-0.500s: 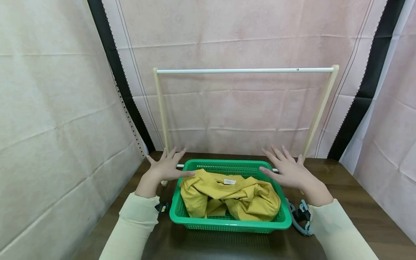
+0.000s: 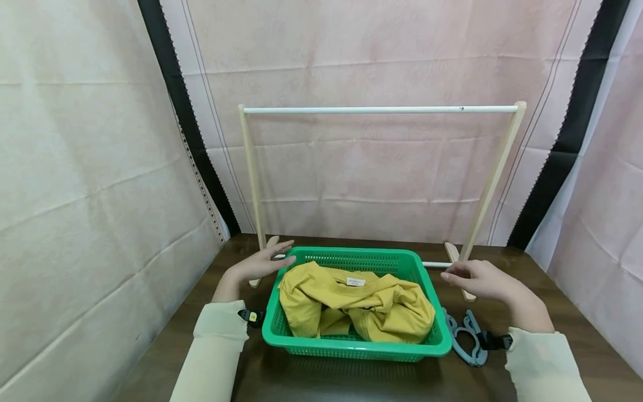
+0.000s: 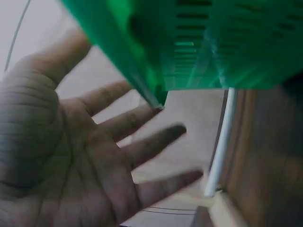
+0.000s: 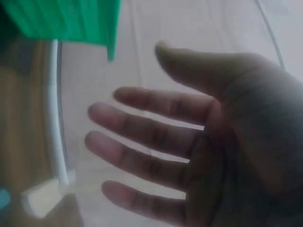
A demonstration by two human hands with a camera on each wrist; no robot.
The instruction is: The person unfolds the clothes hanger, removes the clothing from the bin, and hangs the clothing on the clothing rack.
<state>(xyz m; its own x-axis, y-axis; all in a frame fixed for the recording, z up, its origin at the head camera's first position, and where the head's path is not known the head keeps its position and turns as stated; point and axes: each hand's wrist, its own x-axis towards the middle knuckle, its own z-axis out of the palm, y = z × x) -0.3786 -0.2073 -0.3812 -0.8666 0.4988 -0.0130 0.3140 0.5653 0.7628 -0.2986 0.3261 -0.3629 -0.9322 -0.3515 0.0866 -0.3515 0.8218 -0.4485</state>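
A mustard-yellow garment [image 2: 361,301] with a white label [image 2: 355,282] lies crumpled in a green plastic basket [image 2: 356,349] on the table. My left hand [image 2: 256,265] is at the basket's left rim, its fingers spread and reaching toward the back. In the left wrist view the thumb and straight fingers stand beside the basket wall [image 3: 199,61], with nothing in the palm. My right hand [image 2: 479,279] hovers to the right of the basket, apart from it. Its fingers are loosely bent and hold nothing, as the right wrist view shows.
Behind the basket stands a rack with a white top bar [image 2: 377,110], cream side posts [image 2: 494,178] and a low crossbar [image 2: 436,264]. Blue-grey plastic hangers or clips [image 2: 469,340] lie on the brown table [image 2: 372,385] at the basket's right. Pale fabric walls [image 2: 377,178] enclose the table.
My right hand has moved right and down, away from the basket, its spread fingers now relaxed. The left hand has tilted lower and turned, its fingers closer together. Basket and garment stay put.
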